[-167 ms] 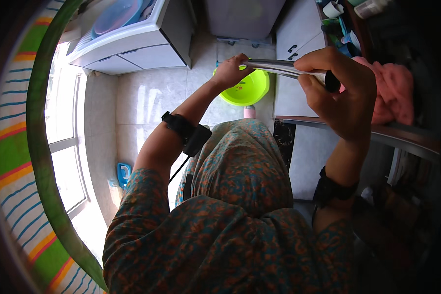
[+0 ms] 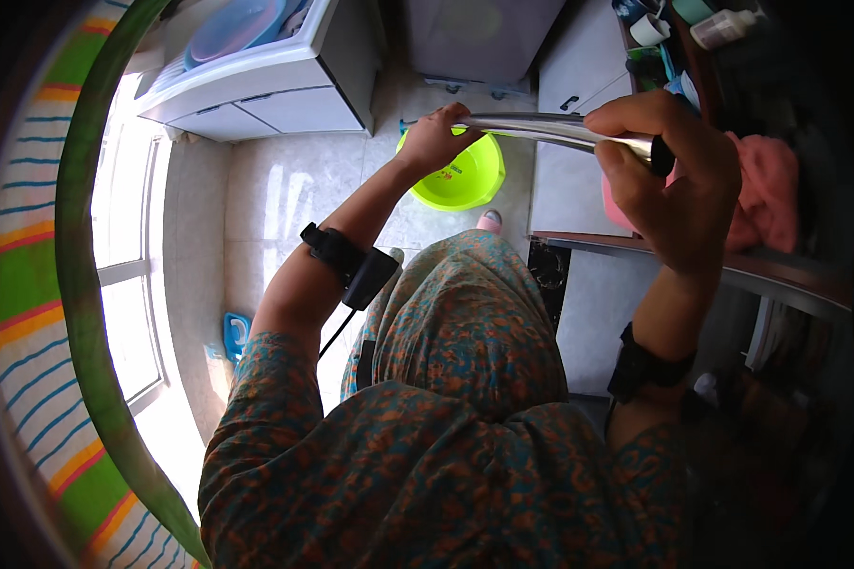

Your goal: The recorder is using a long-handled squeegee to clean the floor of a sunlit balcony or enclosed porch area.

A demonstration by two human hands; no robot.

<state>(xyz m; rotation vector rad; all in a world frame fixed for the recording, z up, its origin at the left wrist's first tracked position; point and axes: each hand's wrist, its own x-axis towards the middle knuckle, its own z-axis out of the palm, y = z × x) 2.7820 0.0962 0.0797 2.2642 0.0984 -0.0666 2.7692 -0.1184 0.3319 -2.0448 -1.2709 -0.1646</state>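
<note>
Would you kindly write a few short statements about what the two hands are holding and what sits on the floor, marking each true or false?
1. Both hands grip one long shiny metal tool. True: the left hand holds the far end, the right hand the near end.
2. A green basin sits on the tiled floor. True.
3. The basin is full of laundry. False: it looks empty.
4. The right hand is empty. False: it is closed around the tool.
5. A pink cloth lies by the right hand. True.
</note>
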